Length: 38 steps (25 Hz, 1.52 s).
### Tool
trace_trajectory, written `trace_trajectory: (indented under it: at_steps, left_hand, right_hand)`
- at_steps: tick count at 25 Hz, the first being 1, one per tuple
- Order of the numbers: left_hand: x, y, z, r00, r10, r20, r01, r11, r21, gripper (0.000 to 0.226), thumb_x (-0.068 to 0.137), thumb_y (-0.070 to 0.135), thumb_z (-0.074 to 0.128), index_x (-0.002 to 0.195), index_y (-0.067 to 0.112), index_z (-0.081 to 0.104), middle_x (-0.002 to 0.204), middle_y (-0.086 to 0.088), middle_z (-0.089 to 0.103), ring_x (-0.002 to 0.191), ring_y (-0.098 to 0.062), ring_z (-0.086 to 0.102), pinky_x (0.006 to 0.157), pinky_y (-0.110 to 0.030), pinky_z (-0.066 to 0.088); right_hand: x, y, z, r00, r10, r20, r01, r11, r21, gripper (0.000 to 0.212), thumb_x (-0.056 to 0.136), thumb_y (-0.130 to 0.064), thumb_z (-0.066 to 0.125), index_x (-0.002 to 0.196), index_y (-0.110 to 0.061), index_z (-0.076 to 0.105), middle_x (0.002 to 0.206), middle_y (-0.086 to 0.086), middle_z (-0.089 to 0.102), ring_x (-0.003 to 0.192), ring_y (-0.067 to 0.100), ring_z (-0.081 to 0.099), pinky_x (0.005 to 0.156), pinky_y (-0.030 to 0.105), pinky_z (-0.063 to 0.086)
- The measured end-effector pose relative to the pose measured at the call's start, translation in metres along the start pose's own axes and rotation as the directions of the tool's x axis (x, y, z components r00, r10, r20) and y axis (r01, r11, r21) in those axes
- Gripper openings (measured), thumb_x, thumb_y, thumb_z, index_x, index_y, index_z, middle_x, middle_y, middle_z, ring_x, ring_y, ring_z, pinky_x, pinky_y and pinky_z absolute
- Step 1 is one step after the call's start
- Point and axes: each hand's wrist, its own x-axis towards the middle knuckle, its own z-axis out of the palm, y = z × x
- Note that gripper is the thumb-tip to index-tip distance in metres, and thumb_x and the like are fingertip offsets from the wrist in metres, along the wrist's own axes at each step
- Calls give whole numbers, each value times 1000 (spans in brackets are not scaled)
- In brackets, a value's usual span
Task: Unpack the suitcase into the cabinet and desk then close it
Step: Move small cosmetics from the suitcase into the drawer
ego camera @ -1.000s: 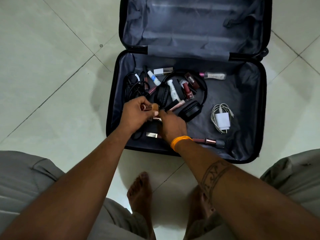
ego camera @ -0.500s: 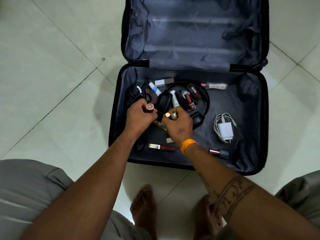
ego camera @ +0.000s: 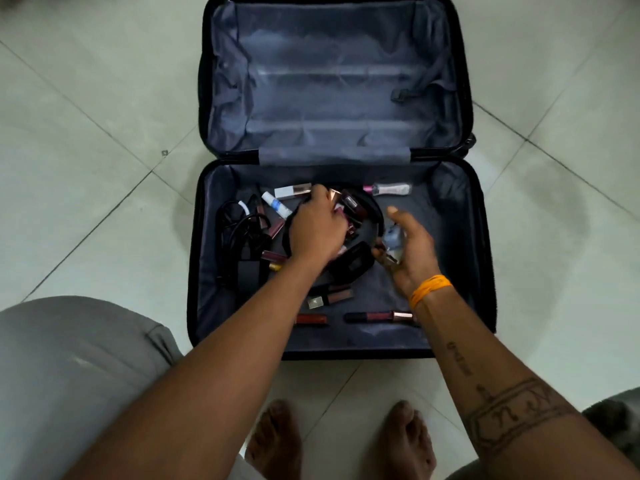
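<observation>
A black suitcase (ego camera: 193,271) lies open on the tiled floor, its grey-lined lid (ego camera: 332,81) flat and empty. The near half holds black headphones (ego camera: 356,265), a black cable with adapter (ego camera: 242,240), a white tube (ego camera: 277,204), a clear bottle (ego camera: 391,189) and several lip gloss tubes (ego camera: 379,317). My left hand (ego camera: 317,230) reaches over the headphones with its fingers curled round cosmetic tubes; a rose-gold cap sticks out at its far side. My right hand (ego camera: 412,247) hovers to the right, palm turned inward, holding a few small cosmetic tubes. The image is blurred there.
The suitcase sits on pale floor tiles (ego camera: 86,168) with open floor on both sides. My bare feet (ego camera: 277,441) stand just in front of its near edge. Grey trouser fabric (ego camera: 69,375) fills the lower left.
My left hand has moved farther in and to the right, over the headphones. My right hand has swung right with its tubes and now covers the white charger.
</observation>
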Motion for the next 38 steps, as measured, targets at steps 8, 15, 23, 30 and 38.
trace_trajectory:
  at_steps: [8, 15, 23, 30, 38]
  left_hand:
    - [11, -2, 42, 999, -25, 20, 13, 888, 459, 53, 91, 59, 70, 117, 12, 70, 116, -14, 73, 109, -37, 69, 84, -40, 54]
    - [17, 6, 51, 1000, 10, 10, -13, 905, 426, 50, 88, 52, 77, 117, 12, 68, 118, -14, 72, 111, -36, 69, 81, -39, 52]
    - [13, 5, 53, 999, -45, -7, 44, 999, -14, 30, 72, 43, 77, 92, 22, 70, 91, 5, 72, 88, -22, 67, 70, -29, 49]
    - [-5, 37, 41, 947, -162, 276, 308, 701, -644, 9, 84, 23, 72, 85, 21, 63, 77, -4, 72, 45, -10, 45, 41, -19, 29]
    - [-10, 23, 38, 905, -14, 425, 331, 651, -683, 16, 93, 25, 77, 88, 18, 64, 98, -14, 79, 41, -7, 31, 40, -18, 18]
  right_hand:
    - [4, 13, -48, 987, 156, -47, -154, 987, 36, 15, 83, -27, 58, 90, -15, 62, 74, 4, 63, 55, 19, 65, 46, 24, 47]
    - [7, 11, -59, 998, 45, -38, -45, 999, -20, 21, 88, -28, 81, 90, -22, 61, 78, 3, 69, 60, 19, 70, 52, 25, 51]
    - [2, -9, -87, 995, -92, -26, 79, 946, -315, 26, 78, 3, 78, 75, -18, 62, 78, 11, 67, 74, 28, 69, 53, 29, 57]
    - [-18, 1, -122, 941, 17, 337, 336, -150, -930, 26, 75, -34, 86, 98, -31, 76, 101, 5, 74, 96, 31, 70, 81, 33, 56]
    - [-27, 23, -116, 912, -114, 393, 270, -556, -786, 24, 100, -30, 60, 117, -14, 66, 113, 14, 74, 102, 40, 71, 79, 40, 54]
